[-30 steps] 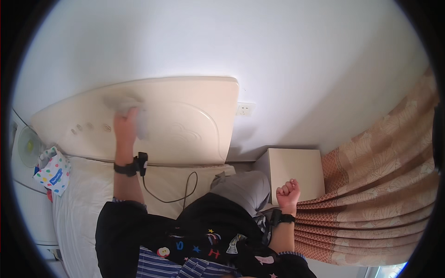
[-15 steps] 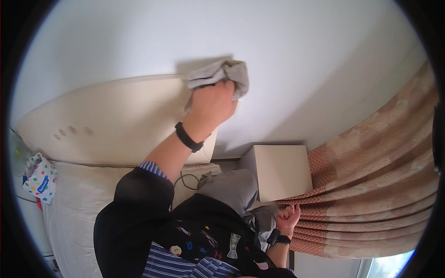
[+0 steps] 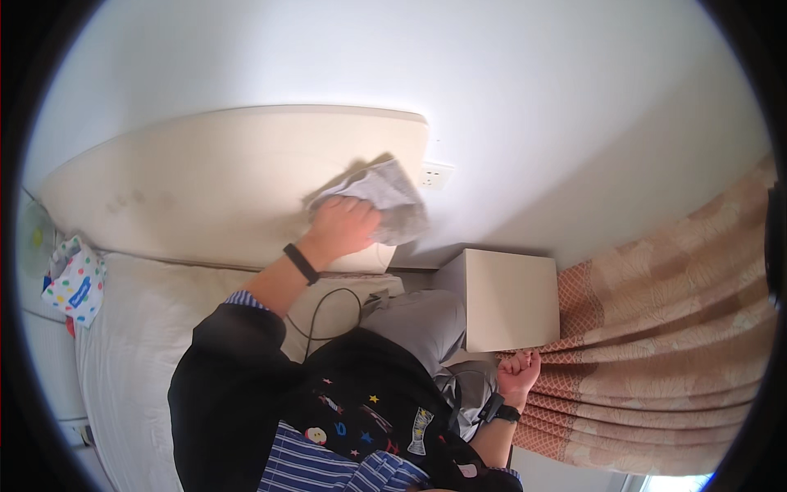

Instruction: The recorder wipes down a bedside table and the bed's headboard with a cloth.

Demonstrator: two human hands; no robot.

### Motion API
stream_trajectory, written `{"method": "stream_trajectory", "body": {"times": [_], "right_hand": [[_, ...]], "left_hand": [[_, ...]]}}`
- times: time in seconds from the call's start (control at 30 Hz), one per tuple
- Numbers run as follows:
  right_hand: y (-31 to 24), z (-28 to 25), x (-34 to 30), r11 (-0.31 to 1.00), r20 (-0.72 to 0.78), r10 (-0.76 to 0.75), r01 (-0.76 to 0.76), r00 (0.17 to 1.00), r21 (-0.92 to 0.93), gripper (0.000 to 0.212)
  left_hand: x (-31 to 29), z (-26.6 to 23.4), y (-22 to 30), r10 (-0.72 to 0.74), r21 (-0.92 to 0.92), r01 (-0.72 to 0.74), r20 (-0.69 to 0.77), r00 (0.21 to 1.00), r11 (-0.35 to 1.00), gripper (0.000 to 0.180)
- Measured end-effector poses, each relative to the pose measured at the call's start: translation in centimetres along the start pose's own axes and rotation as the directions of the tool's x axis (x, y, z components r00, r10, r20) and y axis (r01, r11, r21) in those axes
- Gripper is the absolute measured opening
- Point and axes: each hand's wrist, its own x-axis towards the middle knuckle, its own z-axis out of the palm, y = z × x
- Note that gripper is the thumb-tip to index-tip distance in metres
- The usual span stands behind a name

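Observation:
A crumpled grey cloth (image 3: 400, 201) is gripped in my left hand (image 3: 346, 224), whose fingers are closed round it. The cloth lies against the lower right part of the cream headboard (image 3: 246, 176), close to its right edge. My right hand (image 3: 519, 373) is at the lower right, beside the near edge of the nightstand (image 3: 512, 299) and in front of the patterned curtain (image 3: 639, 328). Its fingers are curled in, and I see nothing in them. Both wrists carry a black band.
A white wall socket (image 3: 435, 175) sits just right of the headboard. Below the headboard lies the bed with a pale sheet (image 3: 135, 328); a dark cable (image 3: 358, 307) loops across it near my legs. At the far left stands a dotted bag (image 3: 78, 283).
My left hand has brought the cloth down from the headboard's top right edge onto its face, uncovering the corner and the socket. My view has shifted slightly; the right hand stays curled by the nightstand.

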Motion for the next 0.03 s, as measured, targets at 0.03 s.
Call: {"method": "stream_trajectory", "body": {"times": [0.03], "right_hand": [[0.07,0.11,0.72,1.0,-0.014,0.012,-0.012,1.0,-0.003,0.038]], "left_hand": [[-1.66,-0.93,-1.23,-0.034,0.01,0.033,0.051,0.998,0.999,0.021]]}}
